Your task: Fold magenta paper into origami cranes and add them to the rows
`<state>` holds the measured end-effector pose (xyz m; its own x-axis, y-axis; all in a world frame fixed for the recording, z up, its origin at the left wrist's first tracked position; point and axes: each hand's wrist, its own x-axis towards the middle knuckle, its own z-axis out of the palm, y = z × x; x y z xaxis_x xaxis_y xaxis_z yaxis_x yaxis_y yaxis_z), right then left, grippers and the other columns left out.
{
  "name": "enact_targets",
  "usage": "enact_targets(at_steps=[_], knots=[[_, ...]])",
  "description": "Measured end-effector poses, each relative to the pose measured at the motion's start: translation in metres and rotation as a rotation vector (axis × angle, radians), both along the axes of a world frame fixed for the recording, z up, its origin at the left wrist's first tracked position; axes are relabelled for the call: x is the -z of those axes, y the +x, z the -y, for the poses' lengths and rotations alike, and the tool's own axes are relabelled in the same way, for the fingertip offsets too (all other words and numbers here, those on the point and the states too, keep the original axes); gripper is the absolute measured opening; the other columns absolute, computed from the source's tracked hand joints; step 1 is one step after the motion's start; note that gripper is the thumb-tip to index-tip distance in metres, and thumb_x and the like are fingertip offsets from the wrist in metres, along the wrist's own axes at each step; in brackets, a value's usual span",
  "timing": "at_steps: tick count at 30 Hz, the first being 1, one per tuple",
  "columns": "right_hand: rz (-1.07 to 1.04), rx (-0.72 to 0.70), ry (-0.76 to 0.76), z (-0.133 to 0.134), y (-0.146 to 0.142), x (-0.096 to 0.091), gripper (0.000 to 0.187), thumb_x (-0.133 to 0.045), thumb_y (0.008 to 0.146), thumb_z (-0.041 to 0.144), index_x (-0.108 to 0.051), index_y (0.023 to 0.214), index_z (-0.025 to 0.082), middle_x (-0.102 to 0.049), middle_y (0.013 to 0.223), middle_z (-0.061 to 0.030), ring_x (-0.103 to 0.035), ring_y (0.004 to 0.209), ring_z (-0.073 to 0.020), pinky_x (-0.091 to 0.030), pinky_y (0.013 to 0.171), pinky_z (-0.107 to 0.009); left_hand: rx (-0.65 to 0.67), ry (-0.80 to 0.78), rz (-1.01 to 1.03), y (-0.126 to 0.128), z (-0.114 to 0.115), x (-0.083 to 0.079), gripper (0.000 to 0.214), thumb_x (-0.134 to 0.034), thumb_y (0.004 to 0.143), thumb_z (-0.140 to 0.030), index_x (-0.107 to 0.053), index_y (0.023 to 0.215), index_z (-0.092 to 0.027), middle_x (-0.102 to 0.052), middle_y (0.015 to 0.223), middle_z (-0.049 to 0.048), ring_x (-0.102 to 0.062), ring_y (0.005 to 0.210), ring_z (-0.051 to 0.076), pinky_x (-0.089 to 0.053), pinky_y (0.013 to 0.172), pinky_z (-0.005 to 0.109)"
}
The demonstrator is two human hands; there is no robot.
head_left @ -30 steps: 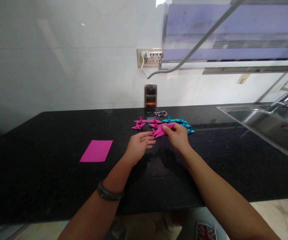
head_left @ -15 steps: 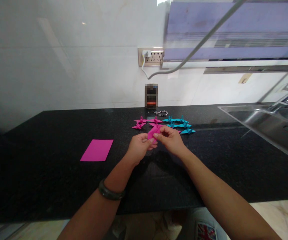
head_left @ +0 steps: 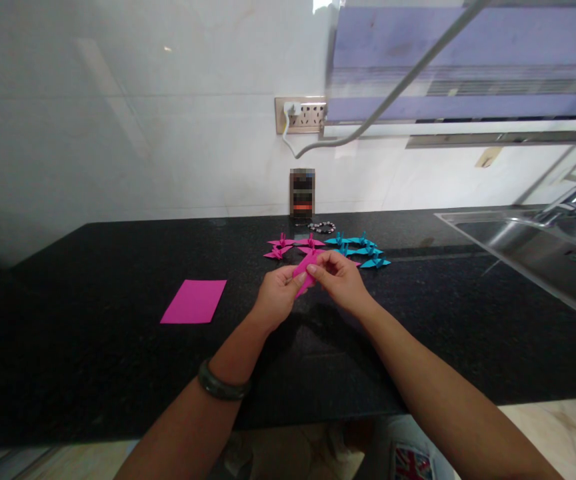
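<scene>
Between my two hands, raised over the dark counter, is a folded pink origami paper [head_left: 305,268]. My left hand [head_left: 277,293] is closed on its left side, thumb on top. On the right side my right hand [head_left: 343,280] pinches it between thumb and fingers. Just behind my hands stand several pink paper cranes [head_left: 279,253] and several blue paper cranes [head_left: 375,263]; my hands partly cover some of them. Flat on the counter to the left lies a pink paper square [head_left: 195,301], apart from my left hand.
The black stone counter [head_left: 93,373] runs to a tiled wall. A phone-like object [head_left: 303,193], its face blurred, leans there behind a beaded bracelet [head_left: 322,227]. A steel sink [head_left: 528,250] with a faucet is at right. A grey cable [head_left: 393,97] hangs from the socket [head_left: 302,115].
The folded pink paper has tilted and looks narrower between my fingers, with its lower end nearer my left thumb. Both hands stay in nearly the same place.
</scene>
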<state>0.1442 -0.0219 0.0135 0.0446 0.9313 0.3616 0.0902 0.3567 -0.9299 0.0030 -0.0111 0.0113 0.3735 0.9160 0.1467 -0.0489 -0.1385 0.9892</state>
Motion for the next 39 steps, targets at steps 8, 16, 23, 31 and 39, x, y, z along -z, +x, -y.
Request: enact_targets(at_steps=[8,16,23,31,39], knots=[[-0.091,-0.064,-0.14,0.0,0.001,-0.001,0.028,-0.064,0.067,0.041,-0.058,0.073,0.014,-0.055,0.058,0.0006,-0.044,0.045,-0.0069,-0.034,0.04,-0.02,0.051,-0.054,0.024,0.0,0.001,0.0,0.031,-0.057,0.074,-0.037,-0.061,0.092,-0.012,-0.066,0.075,0.006,-0.061,0.071,0.015,-0.047,0.068,0.027],[-0.096,-0.037,-0.158,0.002,0.001,-0.002,0.03,-0.067,0.064,0.043,-0.057,0.062,0.015,-0.057,0.053,0.0009,-0.043,0.042,-0.0066,-0.033,0.039,-0.02,0.042,0.008,-0.102,0.001,0.002,-0.004,0.027,-0.055,0.074,-0.037,-0.057,0.087,-0.013,-0.063,0.073,0.004,-0.05,0.048,0.007,-0.039,0.047,0.019],[-0.156,-0.078,-0.17,0.002,-0.001,-0.001,0.029,-0.068,0.063,0.043,-0.057,0.063,0.016,-0.056,0.055,0.0015,-0.044,0.043,-0.0068,-0.032,0.037,-0.02,-0.021,0.122,-0.19,-0.002,0.004,-0.008,0.025,-0.05,0.077,-0.035,-0.059,0.068,-0.014,-0.055,0.054,-0.0007,-0.039,0.043,0.007,-0.03,0.043,0.019],[-0.234,-0.16,-0.217,0.001,-0.001,0.001,0.025,-0.066,0.067,0.039,-0.06,0.072,0.015,-0.055,0.057,0.0017,-0.042,0.041,-0.0057,-0.031,0.036,-0.019,0.045,0.041,-0.153,-0.002,0.005,-0.011,0.02,-0.055,0.074,-0.032,-0.059,0.068,-0.013,-0.061,0.062,0.003,-0.053,0.052,0.01,-0.041,0.052,0.022],[-0.232,-0.126,-0.207,0.003,0.0,-0.002,0.03,-0.068,0.064,0.039,-0.052,0.055,0.016,-0.043,0.04,0.0064,-0.035,0.034,-0.0044,-0.026,0.033,-0.019,-0.01,0.028,-0.053,-0.001,0.001,-0.003,0.023,-0.062,0.068,-0.034,-0.063,0.074,-0.012,-0.063,0.067,0.0037,-0.054,0.06,0.011,-0.041,0.057,0.023]])
